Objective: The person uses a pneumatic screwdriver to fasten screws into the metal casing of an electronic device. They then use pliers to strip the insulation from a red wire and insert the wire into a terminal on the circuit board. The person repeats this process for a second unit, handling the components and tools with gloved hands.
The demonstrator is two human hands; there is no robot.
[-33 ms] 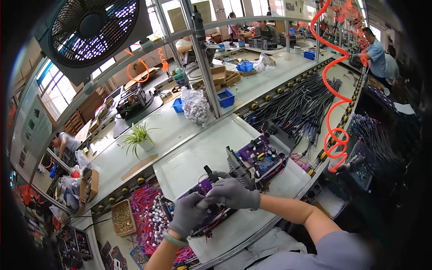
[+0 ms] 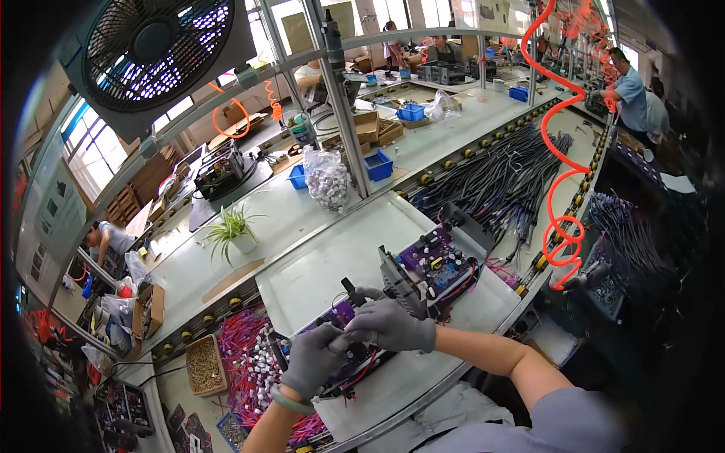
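Both my hands wear grey gloves and meet over a purple circuit board (image 2: 341,315) in a black frame on the white work mat (image 2: 325,249). My left hand (image 2: 311,361), with a green bracelet at the wrist, grips the board's near left end. My right hand (image 2: 393,325) is curled over the board's middle, fingers closed on it next to a small black part (image 2: 350,290). What lies under the fingers is hidden. A second purple circuit board (image 2: 438,260) with a black heat sink (image 2: 396,278) lies just beyond my right hand.
Pink and red wires (image 2: 249,359) and a box of screws (image 2: 202,368) lie left. Black cable bundles (image 2: 498,177) and an orange coiled hose (image 2: 560,189) are at right. Beyond stand a potted plant (image 2: 234,232), a bag of parts (image 2: 328,180), blue bins (image 2: 377,163) and a fan (image 2: 155,45). People (image 2: 628,84) work nearby.
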